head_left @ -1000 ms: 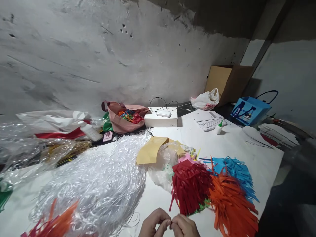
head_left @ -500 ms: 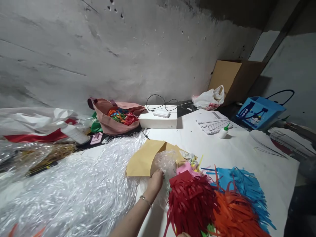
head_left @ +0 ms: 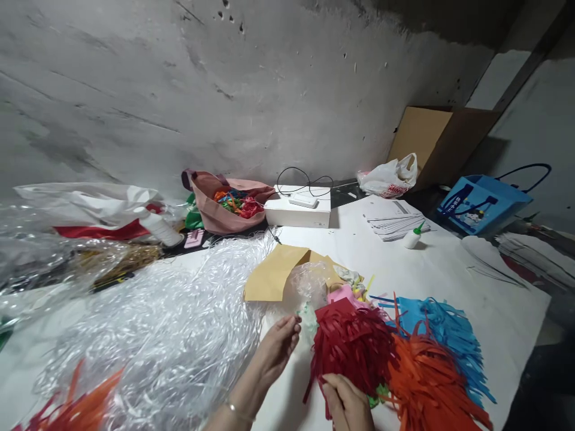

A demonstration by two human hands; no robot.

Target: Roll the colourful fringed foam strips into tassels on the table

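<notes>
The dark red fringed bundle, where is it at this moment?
In the head view, the red bundle lies right of centre, by the right hand, left of the orange bundle.

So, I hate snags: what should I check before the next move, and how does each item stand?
1. Bare left hand empty: cannot tell, the fingertips may hide something small.
2. Bare right hand apart from the dark-red fringed bundle: not ok, fingertips at its strips.
3. That bundle apart from the orange fringed bundle: not ok, they meet.
4. Glossy white stringy pile gathered: not ok, loosely spread.
5. Small white green-tipped bottle upright: ok.
</notes>
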